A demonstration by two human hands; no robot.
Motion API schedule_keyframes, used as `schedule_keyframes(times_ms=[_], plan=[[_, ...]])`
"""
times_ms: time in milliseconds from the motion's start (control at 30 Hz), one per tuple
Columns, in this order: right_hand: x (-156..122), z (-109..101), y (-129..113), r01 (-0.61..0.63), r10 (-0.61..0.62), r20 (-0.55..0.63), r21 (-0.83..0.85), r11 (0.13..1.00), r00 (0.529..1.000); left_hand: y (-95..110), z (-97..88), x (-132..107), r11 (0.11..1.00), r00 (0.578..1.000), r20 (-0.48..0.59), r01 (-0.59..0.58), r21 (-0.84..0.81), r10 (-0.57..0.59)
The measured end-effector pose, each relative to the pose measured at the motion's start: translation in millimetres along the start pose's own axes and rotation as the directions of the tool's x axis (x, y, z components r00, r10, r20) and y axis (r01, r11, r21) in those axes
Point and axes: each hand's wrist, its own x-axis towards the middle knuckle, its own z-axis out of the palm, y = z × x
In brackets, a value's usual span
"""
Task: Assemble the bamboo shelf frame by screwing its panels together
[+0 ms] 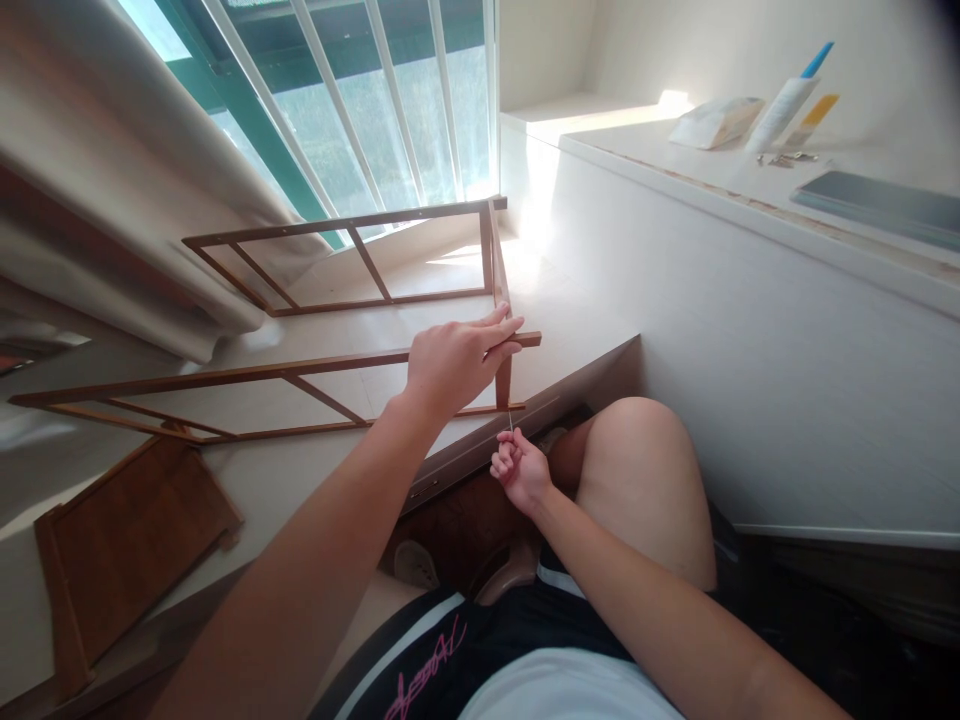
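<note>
A brown wooden frame (341, 364) made of slim rails and slanted crosspieces lies on the white surface, its two long sides joined by a crossbar at the right end. My left hand (454, 362) is closed around this near right corner, fingers over the rail and crossbar. Just below it, my right hand (523, 472) pinches a thin metal hex key (511, 420), whose tip meets the end of the crossbar at the lower rail. The fingers hide the key's other end.
A brown wooden panel (139, 545) lies at the lower left. Beyond the frame are a beige curtain (142, 170) and a barred window (375, 110). On the white ledge (637, 150) at right sit a white tube (782, 115), small metal parts (787, 159) and a dark flat object (885, 205).
</note>
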Motion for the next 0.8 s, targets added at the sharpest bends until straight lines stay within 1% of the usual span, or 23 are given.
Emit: schedule_keyframes(times_ms=[33,100,167,233,267,333,367,400,433,467,500,533,567,600,633,667,700,733,767,800], plan=[[-0.6,0.5,-0.9,-0.064,0.057,0.056,0.138,0.988,0.997,0.2,-0.1,0.1,1.0,1.0,-0.001,0.0,0.0,0.0],[-2.3,0.7,-3.6,-0.148,0.105,0.144,0.328,0.933,0.984,0.3,-0.3,0.2,1.0,1.0,-0.004,-0.003,0.0,0.003],[-3.9,0.6,-5.9,-0.177,0.105,0.189,0.421,0.89,0.976,0.1,-0.4,0.3,1.0,1.0,-0.007,-0.009,0.001,0.009],[-4.4,0.7,-6.7,-0.197,0.112,0.215,0.434,0.879,0.97,-0.4,-0.1,0.3,1.0,1.0,-0.012,-0.015,0.005,0.015],[-4.1,0.9,-6.4,-0.209,0.126,0.22,0.407,0.889,0.967,-0.7,0.1,0.3,1.0,1.0,-0.014,-0.016,0.006,0.016],[-2.7,0.8,-4.5,-0.228,0.179,0.191,0.277,0.934,0.965,-1.2,0.5,0.4,1.0,1.0,-0.017,-0.017,0.007,0.017],[-1.8,0.3,-3.1,-0.222,0.199,0.138,0.176,0.959,0.97,-1.4,0.8,0.4,1.0,1.0,-0.018,-0.016,0.005,0.017],[-1.1,-0.8,-1.8,-0.199,0.196,0.057,0.053,0.979,0.979,-1.5,0.9,0.4,1.0,1.0,-0.017,-0.015,0.004,0.015],[-0.6,-2.4,-0.7,-0.16,0.157,-0.039,-0.089,0.983,0.987,-1.4,1.0,0.5,1.0,1.0,-0.016,-0.013,0.003,0.013],[-0.4,-4.6,-0.3,-0.109,0.078,-0.132,-0.25,0.962,0.988,-1.3,1.0,0.5,1.0,1.0,-0.015,-0.01,0.003,0.01],[-0.6,-7.2,-0.8,-0.054,-0.036,-0.2,-0.426,0.903,0.979,-1.1,1.0,0.5,1.0,1.0,-0.014,-0.006,0.004,0.006],[-1.0,-9.9,-2.2,-0.006,-0.165,-0.227,-0.605,0.796,0.96,-0.9,0.8,0.6,1.0,1.0,-0.012,-0.003,0.004,0.003],[-1.6,-12.3,-4.5,0.024,-0.287,-0.211,-0.767,0.642,0.934,-0.6,0.6,0.6,1.0,1.0,-0.01,0.0,0.002,0.0],[-2.2,-14.1,-7.5,0.029,-0.381,-0.166,-0.89,0.456,0.91,-0.4,0.4,0.6,1.0,1.0,-0.009,0.001,-0.001,-0.001],[-2.7,-15.3,-10.9,0.015,-0.441,-0.108,-0.964,0.267,0.891,-0.1,0.1,0.6,1.0,1.0,-0.008,0.001,-0.004,-0.001],[-3.0,-15.6,-14.4,-0.01,-0.47,-0.055,-0.995,0.099,0.881,0.0,-0.1,0.6,1.0,1.0,-0.008,0.002,-0.005,-0.002],[-3.0,-15.2,-17.6,-0.037,-0.473,-0.017,-0.999,-0.033,0.881,0.2,-0.4,0.6,1.0,1.0,-0.009,0.003,-0.005,-0.003],[-2.9,-14.3,-20.5,-0.063,-0.461,0.004,-0.99,-0.13,0.887,0.3,-0.6,0.5,1.0,1.0,-0.01,0.005,-0.003,-0.005],[-2.6,-13.0,-22.8,-0.081,-0.443,0.016,-0.977,-0.198,0.896,0.4,-0.8,0.5,1.0,1.0,-0.011,0.006,-0.001,-0.006],[-2.2,-11.5,-24.5,-0.09,-0.427,0.025,-0.965,-0.247,0.904,0.4,-1.0,0.4,1.0,1.0,-0.011,0.004,0.0,-0.004]])
